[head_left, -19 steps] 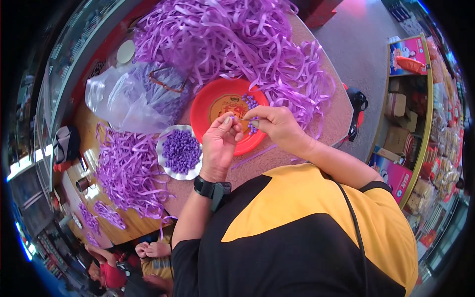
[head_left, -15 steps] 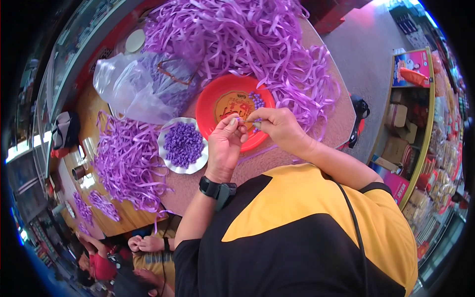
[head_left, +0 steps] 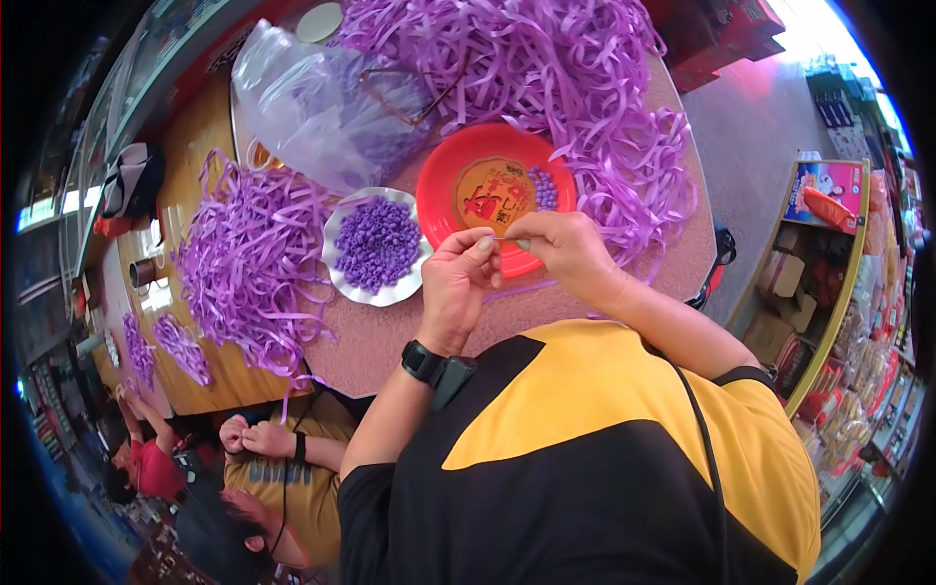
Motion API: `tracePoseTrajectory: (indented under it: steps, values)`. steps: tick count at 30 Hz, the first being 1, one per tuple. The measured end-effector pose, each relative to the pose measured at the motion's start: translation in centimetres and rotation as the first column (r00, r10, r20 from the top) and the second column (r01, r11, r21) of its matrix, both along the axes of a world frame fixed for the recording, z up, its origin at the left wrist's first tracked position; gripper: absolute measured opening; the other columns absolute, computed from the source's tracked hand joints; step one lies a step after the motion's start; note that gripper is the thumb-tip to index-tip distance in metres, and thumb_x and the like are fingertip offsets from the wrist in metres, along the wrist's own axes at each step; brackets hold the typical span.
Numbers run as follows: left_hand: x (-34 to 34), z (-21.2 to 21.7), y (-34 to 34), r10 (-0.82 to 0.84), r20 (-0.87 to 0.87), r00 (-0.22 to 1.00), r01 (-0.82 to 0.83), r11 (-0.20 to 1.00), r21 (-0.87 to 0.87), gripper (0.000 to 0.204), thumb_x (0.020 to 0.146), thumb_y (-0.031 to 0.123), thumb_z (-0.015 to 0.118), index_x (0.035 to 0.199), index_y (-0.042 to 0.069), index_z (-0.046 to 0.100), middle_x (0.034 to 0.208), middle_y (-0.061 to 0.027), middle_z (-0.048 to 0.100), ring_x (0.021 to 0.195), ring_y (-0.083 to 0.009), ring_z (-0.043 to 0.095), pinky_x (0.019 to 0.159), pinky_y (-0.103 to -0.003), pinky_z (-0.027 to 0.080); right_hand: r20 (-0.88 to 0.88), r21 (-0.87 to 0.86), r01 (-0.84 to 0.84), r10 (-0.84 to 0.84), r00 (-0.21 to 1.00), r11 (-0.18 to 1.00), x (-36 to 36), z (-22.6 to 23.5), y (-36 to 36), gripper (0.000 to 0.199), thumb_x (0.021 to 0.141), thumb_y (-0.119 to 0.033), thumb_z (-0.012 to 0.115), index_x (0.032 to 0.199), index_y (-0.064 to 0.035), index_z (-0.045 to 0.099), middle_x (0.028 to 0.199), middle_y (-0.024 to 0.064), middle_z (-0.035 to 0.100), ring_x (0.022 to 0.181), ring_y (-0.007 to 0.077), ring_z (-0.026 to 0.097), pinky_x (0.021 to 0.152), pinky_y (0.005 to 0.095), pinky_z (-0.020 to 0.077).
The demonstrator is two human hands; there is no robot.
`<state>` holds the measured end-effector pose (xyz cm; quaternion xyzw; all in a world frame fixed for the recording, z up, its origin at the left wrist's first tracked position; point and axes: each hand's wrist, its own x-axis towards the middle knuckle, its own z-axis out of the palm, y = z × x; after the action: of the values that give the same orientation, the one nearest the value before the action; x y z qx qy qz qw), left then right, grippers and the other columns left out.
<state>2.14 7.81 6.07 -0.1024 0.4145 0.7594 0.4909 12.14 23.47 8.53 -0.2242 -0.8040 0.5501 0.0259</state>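
Note:
Over the near rim of a red plastic basin (head_left: 441,156), my left hand (head_left: 456,283) and my right hand (head_left: 570,252) meet with fingertips pinched. A thin strand or stick seems to run between them, too small to name. Small purple beads (head_left: 544,190) lie at the right inside the basin, which has a printed yellow round in its bottom. Left of the basin stands a white scalloped dish (head_left: 343,285) heaped with purple beads (head_left: 375,244). My left wrist wears a black watch (head_left: 423,362). A purple ribbon passes behind my hands toward the right.
Piles of purple ribbon lie at the back (head_left: 526,68) and at the left (head_left: 249,263). Between them sit a clear plastic bag (head_left: 297,102) and a pair of glasses (head_left: 414,102). Two people work at lower left; one's hands (head_left: 263,437) are near the table edge. Shop shelves (head_left: 829,263) stand right.
The view has shifted, so the table sits farther right in it. My two hands stay pinched together over the basin, their fingertips slightly farther apart.

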Motion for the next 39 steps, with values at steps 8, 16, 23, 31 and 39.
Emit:
tracePoseTrajectory:
  steps: [8,16,23,31,39]
  values:
    - [-0.2,-0.8,-1.5,-0.015,-0.039,0.999,0.013,0.999,-0.051,0.016,0.093,0.005,0.063,0.108,-0.001,0.062,0.087,-0.0074,0.065,0.071,-0.0158,0.061,0.055,-0.028,0.047,-0.118,0.251,-0.073,0.106,0.987,0.965,-0.9,0.0,-0.7,0.016,0.084,-0.011,0.066,0.1,-0.0131,0.069,0.088,0.0122,0.07,0.075,0.0321,0.068,0.061,0.0415,0.0524]
    - [-0.2,-0.9,-2.7,-0.019,-0.1,0.995,0.016,0.999,-0.036,0.017,0.088,0.002,0.067,0.104,-0.003,0.063,0.085,-0.009,0.066,0.065,-0.0158,0.061,0.052,-0.026,0.048,-0.054,0.08,-0.138,0.143,0.988,0.987,-1.0,-0.7,-1.0,0.023,0.085,-0.002,0.061,0.105,-0.009,0.069,0.08,0.0127,0.068,0.07,0.0215,0.065,0.061,0.0336,0.0503]
    - [-1.2,-0.3,-3.2,-0.102,-0.106,0.989,0.092,0.991,-0.1,0.014,0.086,0.003,0.07,0.098,-0.003,0.066,0.084,-0.0075,0.067,0.061,-0.0142,0.059,0.051,-0.024,0.046,-0.122,-0.041,-0.183,0.177,0.977,0.982,-1.7,-0.8,-2.1,0.021,0.087,0.001,0.063,0.107,-0.0029,0.068,0.085,0.0114,0.069,0.075,0.0149,0.066,0.068,0.0272,0.0505]
    - [-7.3,-2.6,-9.0,-0.621,-0.751,0.222,-0.548,0.558,-0.623,0.021,0.074,0.004,0.075,0.094,0.001,0.068,0.084,-0.0059,0.061,0.078,-0.0199,0.06,0.068,-0.032,0.048,-0.03,0.014,-0.056,0.057,0.998,0.998,-1.6,-2.9,-0.2,0.014,0.087,-0.009,0.064,0.1,-0.0063,0.069,0.089,0.0136,0.07,0.081,0.0271,0.07,0.07,0.0343,0.0536]
    - [-9.7,-4.8,-7.5,-0.796,-0.604,-0.035,-0.657,0.474,-0.586,0.018,0.071,0.005,0.073,0.088,0.005,0.066,0.088,-0.0107,0.059,0.089,-0.0318,0.057,0.077,-0.042,0.048,0.048,-0.039,-0.241,0.243,0.969,0.97,-1.7,-2.5,-1.8,0.016,0.084,-0.01,0.064,0.099,-0.0068,0.069,0.089,0.0125,0.069,0.082,0.0285,0.068,0.072,0.0376,0.0518]
